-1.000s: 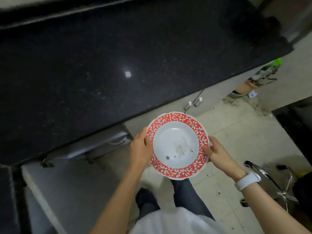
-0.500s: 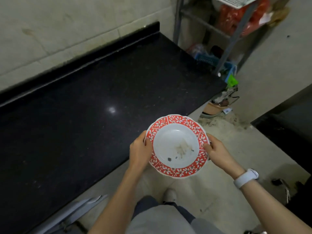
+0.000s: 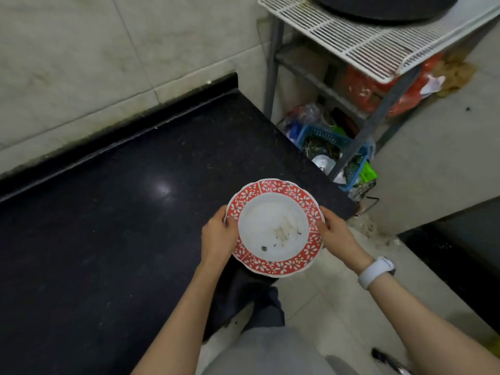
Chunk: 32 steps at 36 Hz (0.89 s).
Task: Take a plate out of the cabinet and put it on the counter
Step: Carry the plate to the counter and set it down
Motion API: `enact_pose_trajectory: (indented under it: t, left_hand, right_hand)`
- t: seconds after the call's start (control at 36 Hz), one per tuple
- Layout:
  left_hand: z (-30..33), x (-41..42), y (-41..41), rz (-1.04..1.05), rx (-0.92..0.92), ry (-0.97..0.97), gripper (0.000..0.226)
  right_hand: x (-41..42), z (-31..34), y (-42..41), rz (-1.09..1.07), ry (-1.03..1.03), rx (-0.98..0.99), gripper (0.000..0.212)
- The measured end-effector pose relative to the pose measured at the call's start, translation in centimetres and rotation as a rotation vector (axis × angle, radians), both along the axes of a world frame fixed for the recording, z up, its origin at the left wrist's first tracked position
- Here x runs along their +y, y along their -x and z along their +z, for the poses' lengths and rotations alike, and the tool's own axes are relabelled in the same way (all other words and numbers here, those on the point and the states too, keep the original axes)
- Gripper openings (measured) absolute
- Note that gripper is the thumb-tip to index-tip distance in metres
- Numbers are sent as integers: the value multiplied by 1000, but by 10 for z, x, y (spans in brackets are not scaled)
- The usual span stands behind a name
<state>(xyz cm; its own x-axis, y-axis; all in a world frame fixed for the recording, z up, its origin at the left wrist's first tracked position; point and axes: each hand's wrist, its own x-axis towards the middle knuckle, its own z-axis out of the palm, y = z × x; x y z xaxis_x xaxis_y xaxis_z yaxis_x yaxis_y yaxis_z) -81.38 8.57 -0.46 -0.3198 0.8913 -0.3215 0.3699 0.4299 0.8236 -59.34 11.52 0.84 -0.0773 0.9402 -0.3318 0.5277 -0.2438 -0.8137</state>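
Observation:
A round plate (image 3: 273, 228) with a white centre and a red floral rim, with a few dark crumbs in it, is held level over the front right corner of the black stone counter (image 3: 113, 212). My left hand (image 3: 217, 238) grips its left rim and my right hand (image 3: 336, 235), with a white watch on the wrist, grips its right rim. The plate's far half hangs over the counter, its near half over the floor. The cabinet is out of view.
A metal rack (image 3: 357, 47) with a white wire shelf stands right of the counter; a blue basket (image 3: 327, 147) with clutter sits under it. A tiled wall (image 3: 108, 50) backs the counter. Another dark surface (image 3: 460, 247) lies at right.
My view has lifted from the cabinet front to the counter top and wall. The plate, still in both hands, has risen and moved forward over the counter's corner.

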Motion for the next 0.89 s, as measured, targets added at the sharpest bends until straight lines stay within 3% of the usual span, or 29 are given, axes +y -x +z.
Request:
enact_pose_trajectory:
  t: [0.28,0.47,0.61,0.89]
  left_hand:
    - [-9,114,12,125,-18,-8,25]
    - [-18,184,36,261,-17,48,33]
    - [-23,226,51,318,-76,58,43]
    - [-29,296,75,290,-79,60,66]
  right_hand:
    - [131,-14,22,-4,47,38,23]
    - [212,-25,64,15,76,55,33]
    - [260,-29,89,12,90,142,33]
    - [338,-44,121,-3,83,131,31]
